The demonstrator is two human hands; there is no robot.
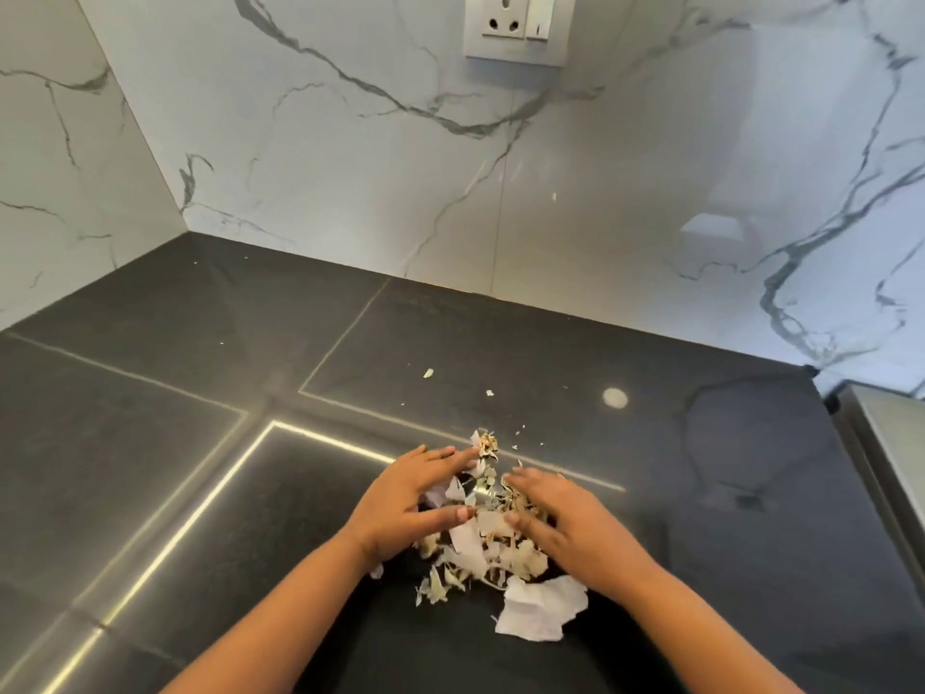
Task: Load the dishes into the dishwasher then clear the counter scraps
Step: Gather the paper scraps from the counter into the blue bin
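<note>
A heap of scraps (483,538), torn white paper bits mixed with dry vegetable peel, lies on the dark counter (200,493) in front of me. My left hand (408,498) presses flat against the heap's left side, fingers straight and spread. Against the right side lies my right hand (565,523), fingers straight too, palm down. The scraps sit bunched between both hands. A larger crumpled white paper piece (538,611) rests at the heap's near right edge. Small loose crumbs (428,373) lie farther back on the counter.
A white marble wall (400,167) rises behind and to the left, forming a corner. A wall socket (518,27) is mounted high up. A steel edge (881,443) borders the counter at the right. A pale round spot (614,397) marks the counter.
</note>
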